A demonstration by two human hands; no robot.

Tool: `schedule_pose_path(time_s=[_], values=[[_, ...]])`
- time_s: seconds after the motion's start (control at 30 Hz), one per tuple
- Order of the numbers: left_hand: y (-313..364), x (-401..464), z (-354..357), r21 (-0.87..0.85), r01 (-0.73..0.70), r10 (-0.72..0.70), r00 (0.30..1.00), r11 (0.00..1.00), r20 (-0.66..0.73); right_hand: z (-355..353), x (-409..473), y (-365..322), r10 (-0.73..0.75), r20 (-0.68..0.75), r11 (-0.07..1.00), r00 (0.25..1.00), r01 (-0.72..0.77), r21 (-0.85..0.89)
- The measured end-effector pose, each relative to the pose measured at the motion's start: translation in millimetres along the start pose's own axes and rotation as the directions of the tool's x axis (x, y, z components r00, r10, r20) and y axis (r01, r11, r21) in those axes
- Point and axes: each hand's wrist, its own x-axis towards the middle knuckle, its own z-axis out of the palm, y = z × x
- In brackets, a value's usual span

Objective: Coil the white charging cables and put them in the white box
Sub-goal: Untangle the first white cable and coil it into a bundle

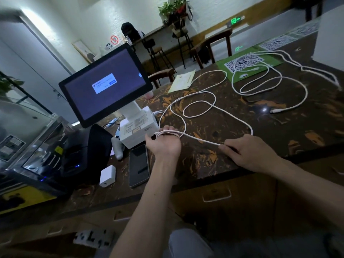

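Head | white cable (pixel 201 116) looped round left hand (pixel 163 144) fingers | right hand (pixel 249 153) fingers pinch it

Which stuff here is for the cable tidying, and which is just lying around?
For the job:
- near white cable, wrapped round the left hand and pinched by the right hand
- far white cable

Just lying about:
- phone
- charger plug
- screen
- paper
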Motion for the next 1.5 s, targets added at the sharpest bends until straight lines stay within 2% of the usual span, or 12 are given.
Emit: schedule_pose_path(time_s=[0.23,0.4,0.47,0.53,0.63,0.73,0.97,1.17,1.3,1.37,1.43,1.5], values=[[0,-16,24,-0.181,0.206,-0.142,0.938,0.962,0.317,-1,2,-2,0.006,0.042,1.000,0.999,-0.006,-0.013],[-1,-50,55,0.411,0.156,-0.416,0.600,0.898,0.683,-2,5,-4,0.068,0.072,0.998,0.995,-0.069,0.007],[-8,-64,64,0.676,0.125,-0.662,0.390,0.726,0.640,-2,5,-4,0.072,0.075,0.997,0.995,-0.074,0.016],[-15,-76,66,0.926,0.020,-0.900,0.242,0.377,0.362,-1,5,-3,0.066,0.058,0.998,0.996,-0.067,0.009],[-18,-93,53,0.823,-0.513,-0.897,0.442,-0.244,0.010,0,5,-2,0.075,0.070,0.997,0.995,-0.074,-0.011],[-12,-97,32,0.203,-0.827,-0.845,0.535,-0.524,0.000,0,6,-5,0.077,0.081,0.995,0.994,-0.072,-0.067],[24,-40,-6,-0.415,-0.602,-0.730,0.593,-0.682,0.340,-2,4,-6,0.084,0.040,0.996,0.996,-0.083,-0.033],[45,5,-23,-0.039,-0.568,-0.514,0.710,-0.822,0.481,0,3,-4,0.052,0.012,0.997,0.999,-0.051,-0.052],[37,28,-22,0.603,-0.525,-0.343,0.850,-0.601,0.399,2,2,-2,0.040,0.022,0.998,0.999,-0.039,-0.044],[23,27,-15,0.945,-0.296,-0.241,0.936,-0.140,0.258,3,3,-2,0.043,0.022,0.998,0.999,-0.042,-0.047],[6,26,-10,0.948,-0.117,-0.140,0.976,0.296,0.164,4,3,-2,0.047,0.014,0.998,0.999,-0.046,-0.044],[-9,20,-1,0.840,-0.051,-0.140,0.979,0.541,0.150,4,3,-1,0.050,0.012,0.998,0.999,-0.049,-0.042]])
